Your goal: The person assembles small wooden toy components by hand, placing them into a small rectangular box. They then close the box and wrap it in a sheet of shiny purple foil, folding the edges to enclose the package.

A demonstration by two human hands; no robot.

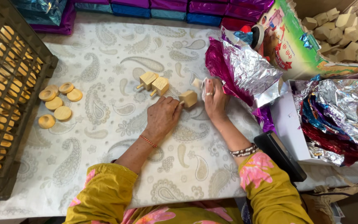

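My left hand (pixel 162 116) rests on the patterned tablecloth (pixel 104 74) with its fingertips on a small wooden spinning-top block (pixel 188 98). My right hand (pixel 214 98) lies just right of that block, fingers pressing a silver and magenta foil sheet (pixel 245 68) and another wooden piece (pixel 197 83) partly hidden under it. Two more wooden spinning tops (pixel 154 83) lie side by side just beyond my left hand. Several round wooden discs (pixel 56 103) sit in a loose group at the left.
A dark plastic crate (pixel 9 95) with wooden discs stands at the left edge. A cardboard box (pixel 340 29) of wooden blocks is at the upper right, a white box (pixel 286 124) of crumpled foil sheets at the right. Shiny wrapped packs (pixel 166 8) line the far edge.
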